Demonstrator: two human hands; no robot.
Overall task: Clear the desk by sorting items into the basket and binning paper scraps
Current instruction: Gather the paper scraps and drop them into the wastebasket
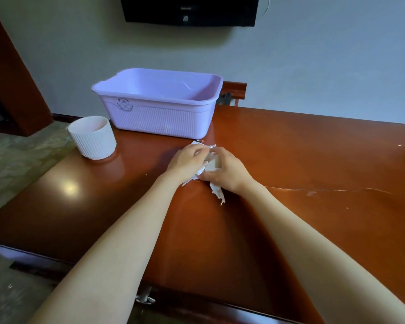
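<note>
Both bare forearms reach from the lower frame to its middle, where the left hand (187,162) and right hand (227,171) meet, fingers curled and closed around crumpled paper (211,163).

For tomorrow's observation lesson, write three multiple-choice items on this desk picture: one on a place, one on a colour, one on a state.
1. Where does the white bin stand?
A. left of the basket
B. inside the basket
C. on the floor

2. What colour is the basket?
A. green
B. lilac
C. black

3. What are both hands doing?
A. resting flat
B. lifting the basket
C. gathering paper scraps

Answers: 1 A, it sits on the desk corner beside the basket. 2 B, its walls are pale purple. 3 C, the left hand and right hand close around the paper.
</note>
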